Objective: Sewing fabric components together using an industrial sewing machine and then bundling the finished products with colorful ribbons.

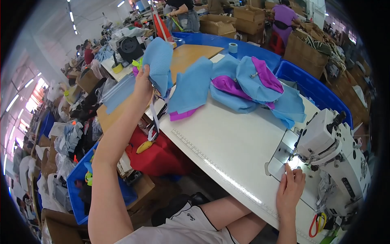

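Left grip [143, 83] on blue fabric [157, 57] near white table [219, 142], cluttered workshop [42, 53].

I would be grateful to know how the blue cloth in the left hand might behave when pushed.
The blue cloth likely bends but has some body, since part of it stands above the left hand. It seems light, being held up one-handed. Its textured surface suggests it isn't very slippery.

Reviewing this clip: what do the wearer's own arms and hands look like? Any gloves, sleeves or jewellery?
The left hand and right hand are ungloved; no rings or watch can be made out. Both forearms are bare, without sleeves. Below show white shorts with dark trim.
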Available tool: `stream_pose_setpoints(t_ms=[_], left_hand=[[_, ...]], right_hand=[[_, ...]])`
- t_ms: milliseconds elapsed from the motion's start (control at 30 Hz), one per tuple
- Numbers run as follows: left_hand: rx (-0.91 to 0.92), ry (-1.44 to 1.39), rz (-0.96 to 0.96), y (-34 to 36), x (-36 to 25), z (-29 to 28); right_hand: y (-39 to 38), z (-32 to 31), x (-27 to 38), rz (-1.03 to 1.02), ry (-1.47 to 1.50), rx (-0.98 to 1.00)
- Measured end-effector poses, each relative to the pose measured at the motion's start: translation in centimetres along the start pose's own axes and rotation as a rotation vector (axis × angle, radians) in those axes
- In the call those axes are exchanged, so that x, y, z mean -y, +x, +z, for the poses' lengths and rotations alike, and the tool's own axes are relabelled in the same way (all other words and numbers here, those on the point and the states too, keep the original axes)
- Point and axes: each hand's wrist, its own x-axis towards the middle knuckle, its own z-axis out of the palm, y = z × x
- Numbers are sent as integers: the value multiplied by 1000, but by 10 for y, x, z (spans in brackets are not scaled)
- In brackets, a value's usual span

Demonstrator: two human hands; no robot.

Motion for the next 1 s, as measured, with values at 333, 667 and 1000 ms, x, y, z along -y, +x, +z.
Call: stream_pose_setpoints(t_ms=[333, 667, 1000], left_hand=[[120, -1, 448, -52, -42, 101], [1586, 385, -332, -201, 26, 219], [1572, 578, -24, -216, 43, 250]], right_hand=[[-3, -2, 1, 5, 26, -33], [-10, -8, -6, 327, 1490, 558], [-6, -16, -13, 304, 1866, 568]])
